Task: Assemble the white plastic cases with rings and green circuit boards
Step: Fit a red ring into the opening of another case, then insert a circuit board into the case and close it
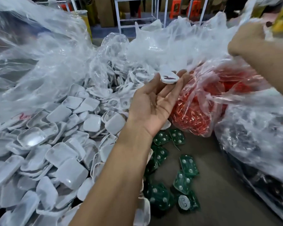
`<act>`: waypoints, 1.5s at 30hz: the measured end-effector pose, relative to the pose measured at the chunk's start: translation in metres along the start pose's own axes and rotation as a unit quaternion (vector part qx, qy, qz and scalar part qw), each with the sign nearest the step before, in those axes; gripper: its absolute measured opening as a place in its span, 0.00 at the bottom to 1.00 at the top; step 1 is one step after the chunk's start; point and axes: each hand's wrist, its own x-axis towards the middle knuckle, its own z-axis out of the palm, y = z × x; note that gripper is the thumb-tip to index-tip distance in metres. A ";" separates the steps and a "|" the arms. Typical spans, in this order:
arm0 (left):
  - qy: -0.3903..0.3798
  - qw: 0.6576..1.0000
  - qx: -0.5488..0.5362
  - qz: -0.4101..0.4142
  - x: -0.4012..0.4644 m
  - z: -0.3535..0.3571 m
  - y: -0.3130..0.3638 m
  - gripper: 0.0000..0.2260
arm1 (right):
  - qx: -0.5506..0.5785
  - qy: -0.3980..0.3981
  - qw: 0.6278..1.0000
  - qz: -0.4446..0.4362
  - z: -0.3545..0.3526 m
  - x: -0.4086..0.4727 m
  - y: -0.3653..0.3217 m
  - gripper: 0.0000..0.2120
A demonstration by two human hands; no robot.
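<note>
White plastic cases point(39, 152) are heaped at lower left, spilling from clear bags.

One white case piece point(169, 77) is pinched at the fingertips of the left hand point(151, 103), palm turned up. Green circuit boards point(183, 180) are scattered on the brown table point(219, 185) below it, and red rings are seen bagged point(201, 105) just beyond. The right hand point(247, 39) is raised against clear plastic; its grip cannot be told.
</note>
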 end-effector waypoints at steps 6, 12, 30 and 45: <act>0.004 1.000 0.022 -0.011 0.000 -0.003 -0.001 0.16 | -0.075 -0.124 0.988 -0.048 0.031 0.019 -0.005 0.14; 0.015 0.999 0.038 -0.015 0.000 -0.003 -0.001 0.16 | -0.037 -0.048 0.998 -0.006 0.029 0.005 -0.015 0.15; 0.080 0.984 0.143 0.071 -0.038 0.015 0.015 0.10 | 0.777 -0.132 0.611 0.074 -0.060 -0.205 -0.101 0.05; 0.214 0.846 0.468 0.135 -0.071 -0.017 0.025 0.15 | 0.751 -0.116 0.650 -0.026 0.004 -0.276 -0.091 0.04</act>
